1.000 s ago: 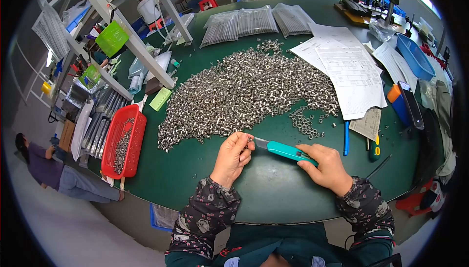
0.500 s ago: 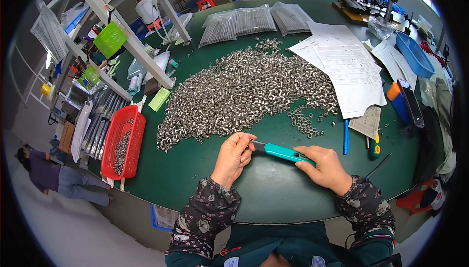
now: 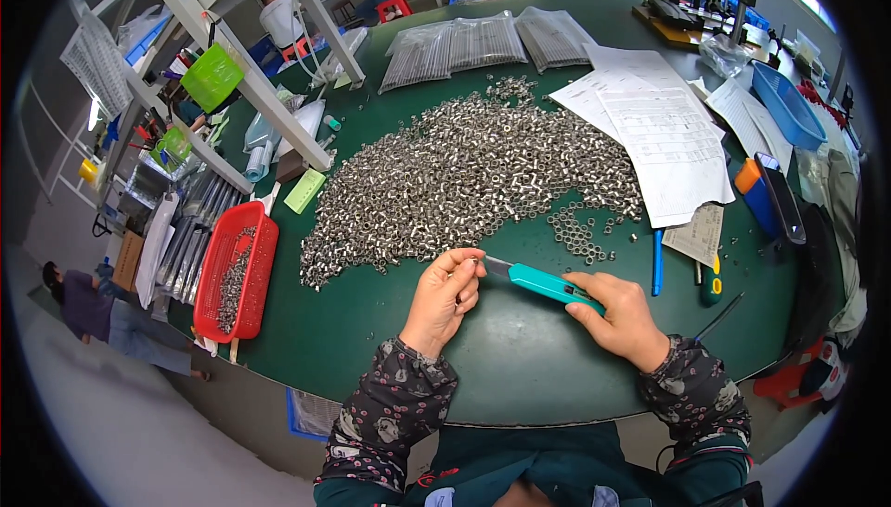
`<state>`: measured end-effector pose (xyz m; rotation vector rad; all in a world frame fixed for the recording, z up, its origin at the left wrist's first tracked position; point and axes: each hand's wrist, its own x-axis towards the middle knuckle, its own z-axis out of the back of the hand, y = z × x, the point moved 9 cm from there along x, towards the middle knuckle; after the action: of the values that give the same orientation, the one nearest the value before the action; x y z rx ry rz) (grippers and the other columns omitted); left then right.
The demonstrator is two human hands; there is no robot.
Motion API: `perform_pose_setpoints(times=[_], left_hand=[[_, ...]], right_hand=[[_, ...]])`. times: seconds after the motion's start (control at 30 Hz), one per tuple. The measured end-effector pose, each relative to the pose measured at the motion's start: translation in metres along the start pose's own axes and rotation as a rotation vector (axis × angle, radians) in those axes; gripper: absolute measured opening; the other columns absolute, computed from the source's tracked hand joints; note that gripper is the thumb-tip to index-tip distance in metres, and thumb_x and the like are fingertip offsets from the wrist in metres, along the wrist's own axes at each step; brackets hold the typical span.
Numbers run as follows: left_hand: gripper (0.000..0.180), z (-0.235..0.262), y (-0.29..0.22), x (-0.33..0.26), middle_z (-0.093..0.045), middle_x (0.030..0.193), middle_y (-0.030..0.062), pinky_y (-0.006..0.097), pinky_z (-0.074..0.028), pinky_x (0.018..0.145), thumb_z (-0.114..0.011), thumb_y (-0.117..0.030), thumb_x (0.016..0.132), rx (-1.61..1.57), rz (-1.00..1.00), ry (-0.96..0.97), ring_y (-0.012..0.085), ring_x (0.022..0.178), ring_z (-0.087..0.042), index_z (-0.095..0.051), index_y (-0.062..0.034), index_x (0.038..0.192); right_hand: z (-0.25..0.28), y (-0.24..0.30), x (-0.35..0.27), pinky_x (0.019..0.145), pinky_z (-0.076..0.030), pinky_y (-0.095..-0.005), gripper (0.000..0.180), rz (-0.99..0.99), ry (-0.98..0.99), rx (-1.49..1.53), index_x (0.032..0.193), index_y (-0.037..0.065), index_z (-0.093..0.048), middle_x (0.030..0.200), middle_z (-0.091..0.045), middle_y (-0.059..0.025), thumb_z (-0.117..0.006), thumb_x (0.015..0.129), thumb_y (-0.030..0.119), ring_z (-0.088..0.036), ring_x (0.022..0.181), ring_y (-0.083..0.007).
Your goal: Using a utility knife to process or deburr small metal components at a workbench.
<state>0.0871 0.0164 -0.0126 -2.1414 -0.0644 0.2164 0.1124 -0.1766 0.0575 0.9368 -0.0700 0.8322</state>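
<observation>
A teal utility knife (image 3: 549, 286) is gripped in my right hand (image 3: 614, 315), its metal blade (image 3: 498, 267) extended and pointing left. The blade tip is close to the fingertips of my left hand (image 3: 445, 296). Thumb and forefinger of that hand are pinched on a small metal piece, mostly hidden by the fingers. Just beyond both hands spreads a large heap of small metal rings (image 3: 464, 173). A looser patch of rings (image 3: 580, 236) lies off its right front side.
A red basket (image 3: 264, 270) with more metal pieces stands at the left edge of the green table (image 3: 520, 368). Papers (image 3: 664, 150), a blue pen (image 3: 657, 264) and a yellow-green handled tool (image 3: 712, 282) lie right. Bagged rods (image 3: 487, 41) lie behind the heap. Shelf legs (image 3: 269, 103) rise at left.
The knife has shifted slightly right and down, so its blade tip sits a little farther from my left fingertips. At far left, a person walking has moved.
</observation>
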Motion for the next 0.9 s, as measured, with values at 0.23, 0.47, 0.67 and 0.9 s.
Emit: perform_pose_setpoints(times=[0.23,0.47,0.67,0.9], left_hand=[[0.021,-0.0040,-0.0026,0.0001,-0.054,0.083,0.0044,0.015,-0.028,0.039,-0.046,-0.007,0.088,0.021,-0.014,0.017,0.0018,0.050,-0.036,-0.050,-0.0014,0.108],[0.014,-0.0013,-0.0057,0.0003,-0.054,0.081,0.0047,0.015,-0.029,0.039,-0.050,-0.006,0.085,0.018,-0.053,-0.010,0.0020,0.049,-0.037,-0.051,-0.0028,0.099],[0.011,-0.0021,-0.0045,-0.0006,-0.053,0.077,0.0031,0.016,-0.027,0.038,-0.049,-0.006,0.086,0.034,-0.028,-0.006,0.0041,0.050,-0.037,-0.051,-0.0027,0.096],[0.011,-0.0028,-0.0037,-0.0003,-0.054,0.075,0.0032,0.015,-0.026,0.038,-0.052,-0.006,0.084,0.049,-0.039,0.022,0.0019,0.048,-0.036,-0.052,-0.0024,0.094]], right_hand=[[0.0003,-0.0001,0.0007,0.052,-0.042,-0.0362,0.028,-0.001,0.007,-0.007,0.099,0.005,-0.057,0.067,-0.054,-0.0121,-0.060,0.075,0.017,-0.054,0.058,-0.0291],[-0.0010,-0.0008,0.0007,0.052,-0.042,-0.0365,0.027,-0.010,0.018,-0.006,0.099,0.005,-0.057,0.067,-0.054,-0.0120,-0.061,0.075,0.017,-0.054,0.059,-0.0293],[-0.0031,-0.0014,-0.0008,0.053,-0.042,-0.0379,0.027,0.008,0.025,-0.014,0.099,0.006,-0.057,0.068,-0.054,-0.0120,-0.060,0.075,0.019,-0.054,0.060,-0.0299],[-0.0075,-0.0080,-0.0018,0.053,-0.042,-0.0379,0.028,0.011,0.049,0.037,0.098,0.007,-0.058,0.068,-0.054,-0.0117,-0.061,0.075,0.020,-0.054,0.060,-0.0294]])
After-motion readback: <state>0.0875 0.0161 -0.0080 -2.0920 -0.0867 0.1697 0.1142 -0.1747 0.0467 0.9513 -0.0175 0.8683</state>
